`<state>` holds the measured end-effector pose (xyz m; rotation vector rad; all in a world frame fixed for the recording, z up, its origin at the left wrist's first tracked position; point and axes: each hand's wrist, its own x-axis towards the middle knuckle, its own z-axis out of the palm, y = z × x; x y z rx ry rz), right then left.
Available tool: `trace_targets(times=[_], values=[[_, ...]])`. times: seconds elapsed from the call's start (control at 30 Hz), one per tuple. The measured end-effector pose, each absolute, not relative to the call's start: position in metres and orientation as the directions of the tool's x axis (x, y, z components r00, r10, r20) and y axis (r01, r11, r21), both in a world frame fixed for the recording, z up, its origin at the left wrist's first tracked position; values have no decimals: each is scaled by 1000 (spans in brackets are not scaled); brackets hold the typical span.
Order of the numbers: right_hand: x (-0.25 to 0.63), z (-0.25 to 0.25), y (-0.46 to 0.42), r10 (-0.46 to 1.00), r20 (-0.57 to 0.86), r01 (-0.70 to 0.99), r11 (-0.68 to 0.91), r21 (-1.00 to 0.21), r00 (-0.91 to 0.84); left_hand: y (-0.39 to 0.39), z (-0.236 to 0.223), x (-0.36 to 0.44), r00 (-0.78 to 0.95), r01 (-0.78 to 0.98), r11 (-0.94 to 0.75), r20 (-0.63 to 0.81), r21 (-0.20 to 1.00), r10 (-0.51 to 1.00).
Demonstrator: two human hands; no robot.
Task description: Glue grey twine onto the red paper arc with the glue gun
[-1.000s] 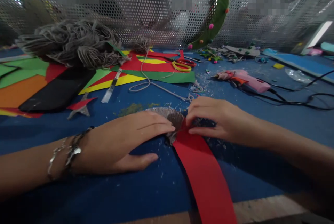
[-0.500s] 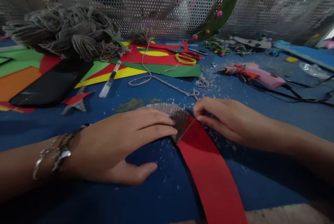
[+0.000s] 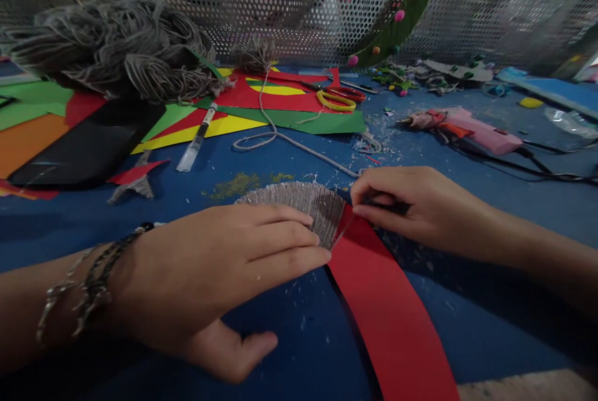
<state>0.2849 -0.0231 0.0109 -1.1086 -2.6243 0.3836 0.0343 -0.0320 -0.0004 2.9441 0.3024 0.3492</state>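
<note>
A curved red paper strip (image 3: 397, 301) lies on the blue table, its far part wrapped closely in grey yarn (image 3: 322, 205). My left hand (image 3: 224, 258) rests flat over the wrapped part, fingers stretched and thumb apart, fingertips at the edge of the winding. Just right of the strip, my right hand (image 3: 402, 208) pinches a strand of the yarn between thumb and finger. From that pinch one length runs down across the red paper to the left fingertips. Another length of loose yarn (image 3: 317, 153) trails back over the table towards a small yarn bundle (image 3: 256, 55).
A big grey yarn skein (image 3: 116, 46) and a black phone (image 3: 88, 146) lie on coloured paper at left, near a marker (image 3: 199, 139). Scissors (image 3: 341, 99) lie at the back. A pink glue gun (image 3: 481, 130) with a black cord sits at right. Perforated metal stands behind.
My left fingers have shifted slightly right and nearer along the winding. The right hand still pinches the strand, and the trailing yarn by it has straightened out of a small loop.
</note>
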Motion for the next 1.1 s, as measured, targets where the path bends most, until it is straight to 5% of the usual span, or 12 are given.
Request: trace_targets(times=[0.33,1.1], values=[[289,10,-17,694,153,636,711,-300,-703,-33,-5,29,938,207,-938,215,279,271],[283,2,-17,705,205,691,708,-145,-679,-34,-2,31,941,211,-935,199,285,273]])
